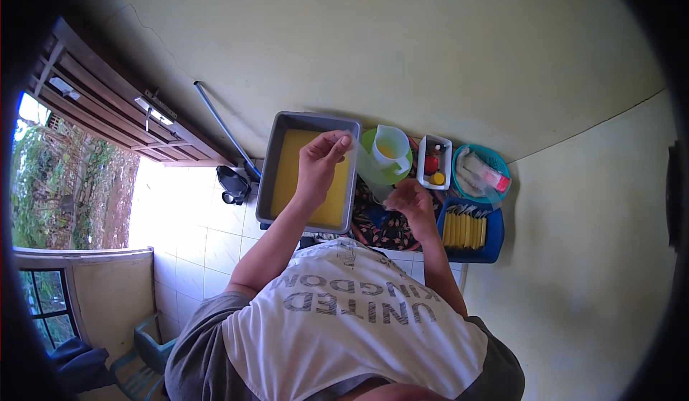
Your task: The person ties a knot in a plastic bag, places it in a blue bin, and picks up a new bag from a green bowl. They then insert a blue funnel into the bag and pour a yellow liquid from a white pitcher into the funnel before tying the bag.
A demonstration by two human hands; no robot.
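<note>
My left hand (pixel 324 158) is raised over the grey tub (pixel 266 178), which holds yellow liquid (pixel 292 164). Its thumb and fingers pinch the top of a thin clear plastic bag (pixel 368 168). The bag stretches down and right toward my right hand (pixel 412 201), whose fingers are bent close together at its lower end; the exact grip there is hard to make out. Behind the bag, a white measuring jug (pixel 392 145) with some yellow inside stands on a green plate (pixel 367 140).
A white box (pixel 446 158) holds a red item and a yellow-capped one. Right of it is a teal basket (pixel 495 158) with plastic packs. A blue basket (pixel 492 239) contains several filled yellow sticks (pixel 464 229). Dark patterned cloth (pixel 387 234) covers the table; a blue pole (pixel 219 117) leans on the wall.
</note>
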